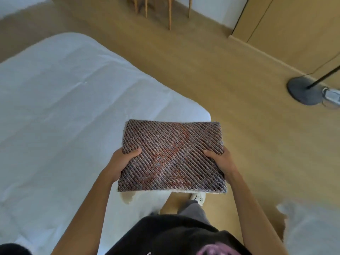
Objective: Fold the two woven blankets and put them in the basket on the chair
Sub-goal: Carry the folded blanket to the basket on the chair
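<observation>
A person looks down at a folded blanket (172, 156) held flat in front of their waist with both arms reaching forward. The left hand (121, 163) grips the blanket's left edge, thumb lying on top and fingers curled out of sight beneath. The right hand (220, 161) grips the right edge the same way, thumb on top. The blanket is a thick, roughly rectangular pad of coarse weave, with fine diagonal ribs in grey, purple and brown and a faint reddish pattern across its middle. A pale fringe shows under its near edge. It hangs in the air over the corner of a bed (64, 107), which is covered by a smooth white sheet with soft creases. The floor (220, 70) is light wood. Thin wooden chair legs (170, 13) stand at the far side of the room; the seat is out of view. A round dark lamp base (301, 91) sits at the right.
</observation>
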Tool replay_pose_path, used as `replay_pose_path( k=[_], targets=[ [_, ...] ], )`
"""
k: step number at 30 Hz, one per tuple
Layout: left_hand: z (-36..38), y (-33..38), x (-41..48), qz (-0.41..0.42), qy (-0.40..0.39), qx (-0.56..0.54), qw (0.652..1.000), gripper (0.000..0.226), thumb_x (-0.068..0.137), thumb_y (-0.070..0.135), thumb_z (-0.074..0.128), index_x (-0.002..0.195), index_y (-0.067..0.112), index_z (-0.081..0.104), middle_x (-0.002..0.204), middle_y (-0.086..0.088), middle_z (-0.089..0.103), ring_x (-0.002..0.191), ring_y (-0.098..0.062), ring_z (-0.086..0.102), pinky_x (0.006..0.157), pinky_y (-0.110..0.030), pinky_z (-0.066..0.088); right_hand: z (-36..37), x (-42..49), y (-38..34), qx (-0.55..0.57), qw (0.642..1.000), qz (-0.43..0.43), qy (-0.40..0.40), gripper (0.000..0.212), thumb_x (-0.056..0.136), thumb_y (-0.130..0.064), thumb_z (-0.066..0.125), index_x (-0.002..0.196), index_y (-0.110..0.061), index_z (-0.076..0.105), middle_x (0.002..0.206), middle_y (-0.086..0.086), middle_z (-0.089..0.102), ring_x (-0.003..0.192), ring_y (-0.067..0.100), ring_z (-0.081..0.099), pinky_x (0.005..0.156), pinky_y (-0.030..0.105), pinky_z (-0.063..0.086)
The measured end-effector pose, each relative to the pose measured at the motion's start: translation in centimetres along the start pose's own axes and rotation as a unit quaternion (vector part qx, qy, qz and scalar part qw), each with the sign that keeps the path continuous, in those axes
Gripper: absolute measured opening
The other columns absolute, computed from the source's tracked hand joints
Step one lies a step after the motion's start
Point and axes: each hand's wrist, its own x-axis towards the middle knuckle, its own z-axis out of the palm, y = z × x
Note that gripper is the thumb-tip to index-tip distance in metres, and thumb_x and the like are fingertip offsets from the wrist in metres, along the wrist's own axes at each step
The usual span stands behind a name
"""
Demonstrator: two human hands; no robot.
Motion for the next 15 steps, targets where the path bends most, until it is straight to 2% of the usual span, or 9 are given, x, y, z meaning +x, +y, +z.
replay_pose_path(
  k=[3, 6, 9, 12, 15],
  targets=[
    [4.9, 1.8, 1.3, 0.007, -0.046, 0.046, 0.998, 0.068, 0.058, 0.041, 0.083, 0.118, 0.019, 0.059, 0.107, -0.002, 0.068, 0.096, -0.023, 0.066, 0.080, -0.036, 0.053, -4.7, -1.1, 1.1, 0.042, 0.998, 0.004, 0.039, 0.048, 0.070, -0.021, 0.081, 0.113, -0.013, 0.060, 0.103, 0.009, 0.071, 0.089, 0.028, 0.069, 0.082, 0.051, 0.055],
    [10.9, 3.1, 2.8, 0.015, -0.082, 0.094, 0.992, 0.059, 0.064, 0.038, 0.083, 0.115, 0.022, 0.059, 0.104, 0.002, 0.068, 0.092, -0.019, 0.067, 0.070, -0.030, 0.052, -9.8, -2.3, 2.5, 0.083, 0.993, 0.007, 0.081, 0.056, 0.067, -0.024, 0.083, 0.115, -0.012, 0.058, 0.103, 0.008, 0.071, 0.087, 0.026, 0.071, 0.079, 0.049, 0.057],
    [17.7, 3.9, 4.0, 0.019, -0.117, 0.139, 0.983, 0.055, 0.066, 0.036, 0.083, 0.114, 0.023, 0.060, 0.106, 0.001, 0.068, 0.094, -0.022, 0.066, 0.078, -0.035, 0.054, -15.5, -3.4, 4.1, 0.127, 0.984, 0.013, 0.126, 0.052, 0.069, -0.019, 0.081, 0.115, -0.012, 0.057, 0.101, 0.008, 0.071, 0.085, 0.025, 0.071, 0.073, 0.043, 0.058],
    [24.9, 4.3, 4.6, 0.017, -0.154, 0.178, 0.972, 0.051, 0.066, 0.035, 0.084, 0.111, 0.022, 0.063, 0.106, -0.001, 0.070, 0.095, -0.023, 0.067, 0.086, -0.041, 0.053, -21.3, -4.5, 5.8, 0.173, 0.969, 0.016, 0.176, 0.048, 0.068, -0.017, 0.082, 0.110, -0.013, 0.058, 0.094, 0.005, 0.073, 0.078, 0.022, 0.072, 0.059, 0.032, 0.058],
    [32.1, 4.1, 5.0, 0.015, -0.185, 0.207, 0.960, 0.042, 0.066, 0.033, 0.083, 0.102, 0.024, 0.065, 0.103, -0.001, 0.071, 0.093, -0.023, 0.068, 0.084, -0.040, 0.054, -26.9, -5.5, 7.8, 0.197, 0.955, 0.015, 0.224, 0.044, 0.067, -0.018, 0.083, 0.105, -0.018, 0.059, 0.092, 0.001, 0.073, 0.076, 0.017, 0.072, 0.056, 0.026, 0.056]
  ],
)
